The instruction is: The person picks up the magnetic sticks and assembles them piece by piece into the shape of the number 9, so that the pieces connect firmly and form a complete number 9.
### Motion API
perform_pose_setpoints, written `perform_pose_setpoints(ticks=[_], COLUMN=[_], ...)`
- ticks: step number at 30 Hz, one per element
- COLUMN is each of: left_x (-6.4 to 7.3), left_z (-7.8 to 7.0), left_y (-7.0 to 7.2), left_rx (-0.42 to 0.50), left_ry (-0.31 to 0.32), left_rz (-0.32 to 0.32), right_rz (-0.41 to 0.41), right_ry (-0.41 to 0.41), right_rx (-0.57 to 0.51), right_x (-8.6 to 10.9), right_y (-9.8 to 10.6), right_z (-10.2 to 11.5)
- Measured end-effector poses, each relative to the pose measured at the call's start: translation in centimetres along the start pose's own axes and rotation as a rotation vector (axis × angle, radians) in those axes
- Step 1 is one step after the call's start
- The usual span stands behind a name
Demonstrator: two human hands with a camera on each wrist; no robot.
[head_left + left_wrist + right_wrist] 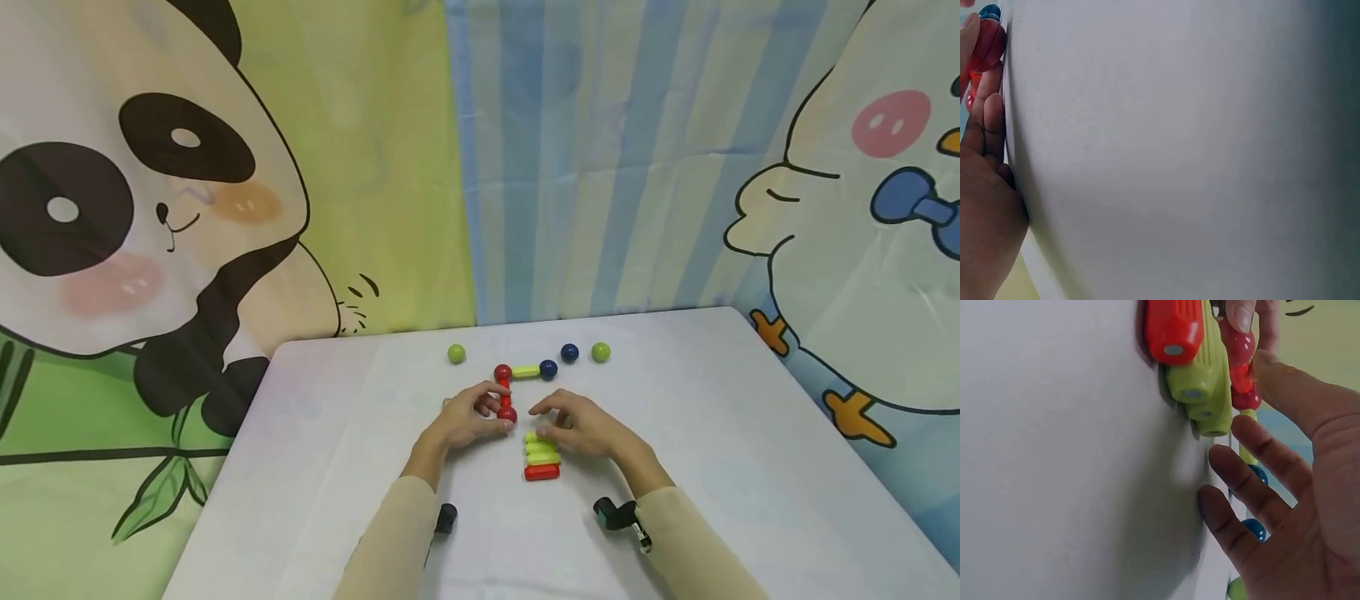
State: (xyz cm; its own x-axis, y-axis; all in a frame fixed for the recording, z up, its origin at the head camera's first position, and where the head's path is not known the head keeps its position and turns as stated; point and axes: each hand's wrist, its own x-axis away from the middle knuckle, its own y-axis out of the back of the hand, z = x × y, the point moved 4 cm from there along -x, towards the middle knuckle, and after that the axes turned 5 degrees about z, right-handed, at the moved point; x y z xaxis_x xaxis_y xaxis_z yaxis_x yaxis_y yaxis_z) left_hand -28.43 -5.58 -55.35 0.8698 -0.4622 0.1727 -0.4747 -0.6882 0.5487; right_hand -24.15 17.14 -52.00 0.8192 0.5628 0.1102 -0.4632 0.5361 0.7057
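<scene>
My left hand [467, 418] pinches the near red ball [507, 414] between thumb and fingers. A red magnetic rod [505, 394] runs from that ball to a second red ball [502, 372]. From there a yellow-green rod [526, 372] reaches a dark blue ball [548, 369], making an angled chain on the table. My right hand [588, 427] hovers beside several loose yellow-green rods [542, 458], fingers loosely bent and spread. In the right wrist view nothing is held in it. A loose red rod [1174, 331] with a metal end lies alongside them.
Behind the chain lie a green ball [456, 353], a dark blue ball [569, 353] and another green ball [601, 352]. The white table [337, 467] ends at a cartoon-printed curtain [375, 167]. A small black device [615, 514] sits at the right wrist.
</scene>
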Motion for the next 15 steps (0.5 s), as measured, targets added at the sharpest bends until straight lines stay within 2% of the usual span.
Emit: perform_pose_setpoints(ticks=[7,15], left_x=[0.1,0.1], left_z=[-0.2,0.0], left_y=[0.2,0.0], left_rx=[0.004,-0.007], left_ry=[0.008,0.0], left_rz=[-0.008,-0.017], right_rz=[0.046,0.014], right_ry=[0.044,0.036], right_rx=[0.055,0.093], right_x=[0.2,0.2], right_y=[-0.8,-1.1], right_z=[0.9,0.4])
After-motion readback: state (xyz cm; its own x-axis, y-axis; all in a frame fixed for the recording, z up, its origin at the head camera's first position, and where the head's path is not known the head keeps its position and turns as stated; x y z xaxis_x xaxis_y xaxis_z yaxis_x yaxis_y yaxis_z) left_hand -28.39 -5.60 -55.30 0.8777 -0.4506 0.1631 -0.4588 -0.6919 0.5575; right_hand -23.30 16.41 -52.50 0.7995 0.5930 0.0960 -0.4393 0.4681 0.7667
